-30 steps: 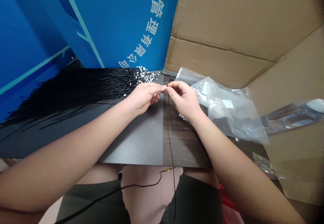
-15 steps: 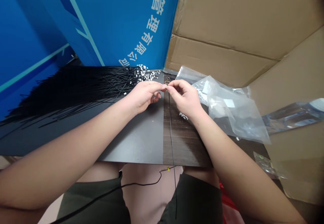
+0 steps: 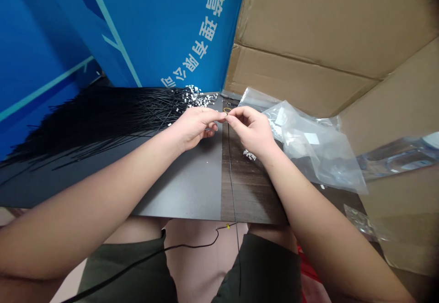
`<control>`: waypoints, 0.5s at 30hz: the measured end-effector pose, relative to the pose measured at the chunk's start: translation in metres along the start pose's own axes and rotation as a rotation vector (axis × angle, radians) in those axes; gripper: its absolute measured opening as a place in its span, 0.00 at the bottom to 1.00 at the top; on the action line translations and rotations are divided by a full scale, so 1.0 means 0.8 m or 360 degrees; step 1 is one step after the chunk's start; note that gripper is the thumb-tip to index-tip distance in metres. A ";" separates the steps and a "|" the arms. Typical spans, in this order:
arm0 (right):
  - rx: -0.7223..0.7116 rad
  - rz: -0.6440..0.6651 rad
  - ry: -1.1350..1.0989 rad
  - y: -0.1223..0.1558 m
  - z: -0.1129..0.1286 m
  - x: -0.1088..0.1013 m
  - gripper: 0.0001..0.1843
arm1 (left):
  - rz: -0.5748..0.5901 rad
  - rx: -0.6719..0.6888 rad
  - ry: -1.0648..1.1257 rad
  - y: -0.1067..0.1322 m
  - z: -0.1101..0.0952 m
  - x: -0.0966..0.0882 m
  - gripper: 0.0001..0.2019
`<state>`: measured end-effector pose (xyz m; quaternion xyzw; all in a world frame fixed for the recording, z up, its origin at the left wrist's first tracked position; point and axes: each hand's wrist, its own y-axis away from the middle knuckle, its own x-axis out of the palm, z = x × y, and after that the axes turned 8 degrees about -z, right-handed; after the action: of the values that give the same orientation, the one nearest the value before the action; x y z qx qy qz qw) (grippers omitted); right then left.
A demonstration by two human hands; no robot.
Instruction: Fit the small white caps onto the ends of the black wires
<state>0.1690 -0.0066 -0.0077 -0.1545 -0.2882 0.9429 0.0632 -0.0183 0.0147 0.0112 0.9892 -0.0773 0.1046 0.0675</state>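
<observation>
My left hand (image 3: 197, 127) and my right hand (image 3: 254, 129) meet over the table, thumbs and forefingers pinched together at the top end of a thin black wire (image 3: 232, 175). The wire runs down from the fingertips, across the table's front edge and past it between the legs. Fingers hide its tip, so I cannot tell whether a small part sits there. Several small white connectors (image 3: 249, 155) lie beside my right wrist. Left of my left hand, a large bundle of black wires (image 3: 103, 115) has white connectors (image 3: 197, 96) at its right end.
Clear plastic bags (image 3: 312, 143) lie on the right of the dark table (image 3: 185, 198). Beyond them is a plastic bottle (image 3: 398, 159) against cardboard (image 3: 308, 19). A small bag (image 3: 358, 220) is near the right edge. A black cable (image 3: 164, 252) hangs below the table, and a blue panel (image 3: 164, 19) stands behind.
Both hands stay pinched at the same spot, with only slight finger movement. The view has shifted a little.
</observation>
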 end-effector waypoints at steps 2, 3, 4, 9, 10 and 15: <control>0.0030 -0.0002 -0.0012 0.000 0.000 0.001 0.07 | -0.0009 0.0003 -0.0013 -0.001 0.001 0.000 0.12; 0.0058 -0.0010 -0.0035 -0.001 -0.001 0.001 0.07 | -0.0013 0.0004 -0.0006 -0.001 0.001 0.001 0.11; 0.0098 -0.0024 -0.0069 -0.001 -0.001 0.002 0.07 | -0.0022 0.0001 0.0014 -0.001 0.001 0.001 0.11; 0.0430 -0.0093 -0.0364 -0.004 0.005 0.005 0.09 | -0.0141 -0.0107 0.0197 -0.002 -0.001 0.003 0.08; 0.0513 -0.0065 -0.0438 -0.004 0.007 0.005 0.10 | -0.0168 -0.0133 0.0226 -0.003 -0.002 0.003 0.07; 0.0854 0.0158 -0.0581 -0.002 0.020 0.009 0.09 | -0.0144 -0.0245 0.0285 -0.004 -0.001 0.005 0.04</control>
<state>0.1574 -0.0122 0.0038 0.0254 -0.0282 0.9993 0.0028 -0.0139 0.0172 0.0124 0.9703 -0.0340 0.1831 0.1545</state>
